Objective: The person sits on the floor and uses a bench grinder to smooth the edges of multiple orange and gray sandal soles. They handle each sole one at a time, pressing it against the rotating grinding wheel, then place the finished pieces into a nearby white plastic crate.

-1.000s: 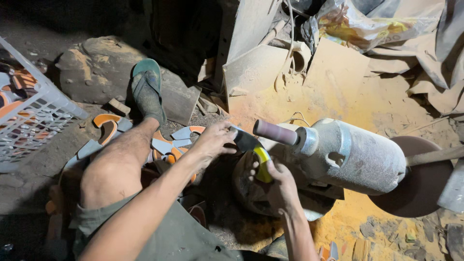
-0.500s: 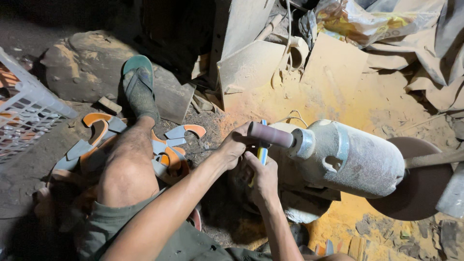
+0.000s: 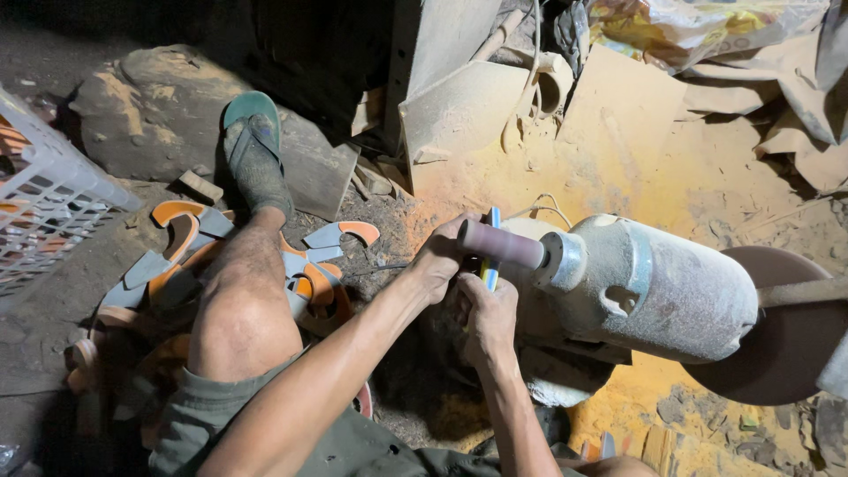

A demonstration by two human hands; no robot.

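Note:
My left hand and my right hand both grip a thin blue and yellow foam piece, held upright on edge. The piece presses against the brown sanding drum that sticks out of a dusty grey motor. My left hand holds the piece just left of the drum; my right hand holds its lower part from below. Most of the piece is hidden by my fingers.
Orange and grey cut foam pieces lie heaped on the ground around my left leg. A white plastic crate stands at the left. A large brown disc sits on the motor's far end. Yellow dust coats the ground.
Both hands have risen with the piece from below the drum up against it. The camera has moved a little closer.

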